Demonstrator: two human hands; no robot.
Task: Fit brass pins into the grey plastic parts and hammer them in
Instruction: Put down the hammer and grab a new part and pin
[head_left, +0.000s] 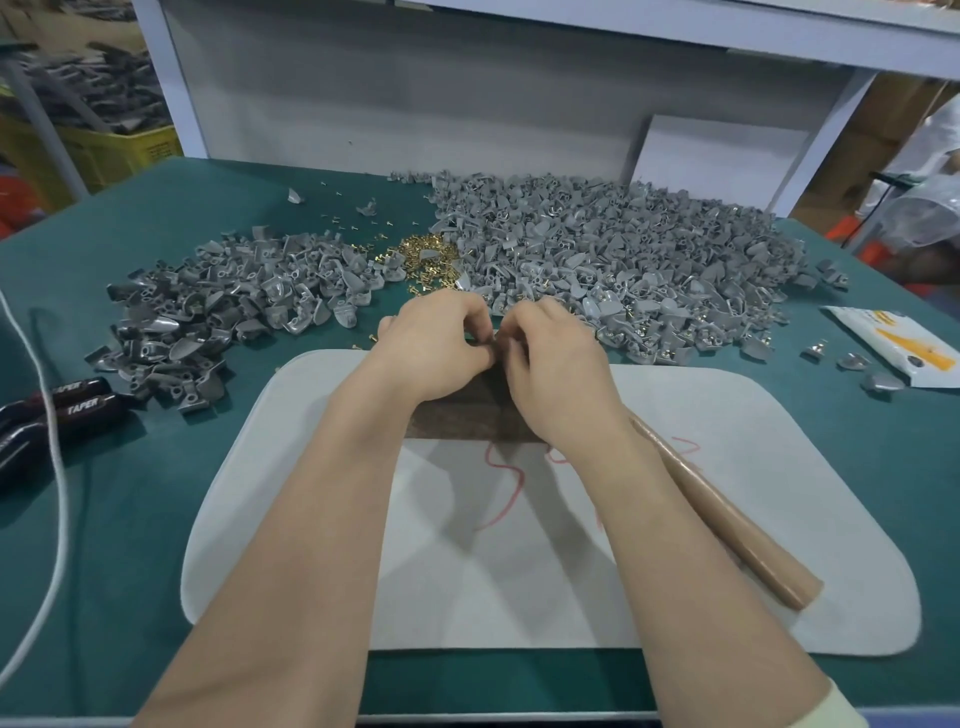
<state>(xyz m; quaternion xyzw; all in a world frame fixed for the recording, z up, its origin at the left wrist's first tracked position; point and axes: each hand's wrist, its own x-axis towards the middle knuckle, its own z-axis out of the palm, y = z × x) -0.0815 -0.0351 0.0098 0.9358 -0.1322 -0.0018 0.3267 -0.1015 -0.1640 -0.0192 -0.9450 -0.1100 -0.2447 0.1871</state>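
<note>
The left hand (436, 338) and right hand (556, 358) meet, fingers curled tip to tip over a dark brown block (467, 410) on the white mat (727, 467); whatever they pinch is hidden. Small brass pins (426, 254) lie heaped between piles of grey plastic parts (623, 249) near the green worktop's (104, 519) far edge.
</note>
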